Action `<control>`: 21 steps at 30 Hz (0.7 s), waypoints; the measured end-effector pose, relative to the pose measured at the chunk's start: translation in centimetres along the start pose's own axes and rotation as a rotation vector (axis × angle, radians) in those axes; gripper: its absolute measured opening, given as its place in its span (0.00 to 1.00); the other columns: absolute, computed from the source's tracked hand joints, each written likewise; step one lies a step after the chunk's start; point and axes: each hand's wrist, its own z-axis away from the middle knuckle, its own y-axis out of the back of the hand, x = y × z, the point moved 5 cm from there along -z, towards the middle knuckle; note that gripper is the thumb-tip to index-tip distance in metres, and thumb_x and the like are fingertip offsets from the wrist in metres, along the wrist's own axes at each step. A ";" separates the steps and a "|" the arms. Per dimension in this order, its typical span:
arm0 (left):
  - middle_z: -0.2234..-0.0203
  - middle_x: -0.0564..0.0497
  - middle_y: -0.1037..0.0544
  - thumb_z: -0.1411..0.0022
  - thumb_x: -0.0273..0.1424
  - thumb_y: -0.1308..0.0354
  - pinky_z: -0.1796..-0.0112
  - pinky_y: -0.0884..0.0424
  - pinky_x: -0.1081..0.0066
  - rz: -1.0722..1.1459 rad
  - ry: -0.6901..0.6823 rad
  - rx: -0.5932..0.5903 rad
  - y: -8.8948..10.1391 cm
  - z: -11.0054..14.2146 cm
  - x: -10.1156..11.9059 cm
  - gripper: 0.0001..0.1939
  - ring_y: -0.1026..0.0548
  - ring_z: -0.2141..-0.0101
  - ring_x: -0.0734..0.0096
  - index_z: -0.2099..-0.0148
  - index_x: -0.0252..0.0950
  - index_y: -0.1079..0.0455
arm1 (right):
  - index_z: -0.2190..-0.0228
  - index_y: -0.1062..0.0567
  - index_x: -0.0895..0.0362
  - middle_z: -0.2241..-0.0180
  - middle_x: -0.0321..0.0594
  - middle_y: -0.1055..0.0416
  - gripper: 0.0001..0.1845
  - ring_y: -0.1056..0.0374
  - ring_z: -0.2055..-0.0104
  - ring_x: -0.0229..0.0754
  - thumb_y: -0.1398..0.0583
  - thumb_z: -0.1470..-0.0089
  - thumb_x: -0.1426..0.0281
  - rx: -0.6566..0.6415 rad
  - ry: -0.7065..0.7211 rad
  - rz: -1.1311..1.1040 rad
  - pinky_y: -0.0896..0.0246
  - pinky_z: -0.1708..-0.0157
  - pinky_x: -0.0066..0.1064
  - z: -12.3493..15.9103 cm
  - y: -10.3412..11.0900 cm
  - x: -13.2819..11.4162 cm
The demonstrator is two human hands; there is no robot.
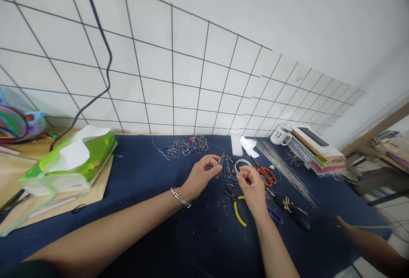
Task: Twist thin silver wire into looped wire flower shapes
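Between thumb and fingers, my left hand (202, 176) pinches an openwork piece of bent thin wire (227, 167). My right hand (254, 189) is closed in a pinch just right of this wire piece; whatever its fingertips grip is too fine to make out. Behind the right fingers lies a white ring-shaped roll (242, 163). Yellow-handled pliers (238, 209) rest on the dark blue cloth below the wire piece. Orange-handled scissors (267, 176) lie beyond the right hand, and a purple-handled tool (275, 215) is beside its wrist.
Tangled wire pieces (187, 146) and a fan of straight wires (287, 169) lie toward the wall. Black-handled cutters (295, 214) are at right. A mug (281, 135), a stack of papers (316, 150) and a green tissue pack (73, 158) border the cloth. Another person's hand (358, 233) shows lower right.
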 end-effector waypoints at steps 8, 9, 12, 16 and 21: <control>0.57 0.47 0.32 0.45 0.34 0.44 0.54 0.39 0.66 0.025 0.036 -0.002 -0.1 0.1 -0.1 0.10 0.34 0.54 0.65 0.74 0.33 0.35 | 0.66 0.24 0.51 0.70 0.40 0.34 0.13 0.38 0.65 0.41 0.47 0.48 0.74 -0.022 0.355 0.393 0.42 0.63 0.33 0.2 0.1 -1.2; 0.57 0.47 0.31 0.46 0.34 0.44 0.54 0.39 0.66 0.028 0.036 -0.003 -0.1 0.1 -0.1 0.10 0.34 0.54 0.65 0.75 0.33 0.35 | 0.68 0.24 0.52 0.70 0.40 0.34 0.13 0.37 0.66 0.41 0.47 0.48 0.75 -0.032 0.362 0.399 0.42 0.63 0.33 0.3 0.0 -1.3; 0.57 0.47 0.31 0.46 0.34 0.44 0.53 0.41 0.66 0.028 0.035 0.001 -0.2 0.3 0.0 0.10 0.34 0.53 0.64 0.75 0.33 0.35 | 0.72 0.25 0.54 0.71 0.38 0.33 0.12 0.36 0.67 0.39 0.48 0.50 0.76 -0.060 0.316 0.377 0.42 0.64 0.30 0.4 -0.3 -1.3; 0.57 0.48 0.31 0.46 0.34 0.44 0.54 0.41 0.66 0.037 0.049 -0.004 -0.2 0.3 -0.2 0.10 0.34 0.54 0.65 0.75 0.34 0.35 | 0.74 0.27 0.55 0.73 0.36 0.33 0.08 0.38 0.73 0.36 0.46 0.53 0.76 -0.064 0.180 0.332 0.42 0.71 0.28 0.3 -0.4 -0.8; 0.57 0.48 0.31 0.47 0.34 0.43 0.54 0.41 0.66 0.061 0.061 -0.001 -0.4 0.3 -0.5 0.10 0.34 0.55 0.64 0.74 0.33 0.35 | 0.70 0.27 0.58 0.73 0.37 0.32 0.08 0.38 0.75 0.36 0.44 0.53 0.73 -0.082 0.023 0.137 0.42 0.75 0.26 0.2 -0.5 0.4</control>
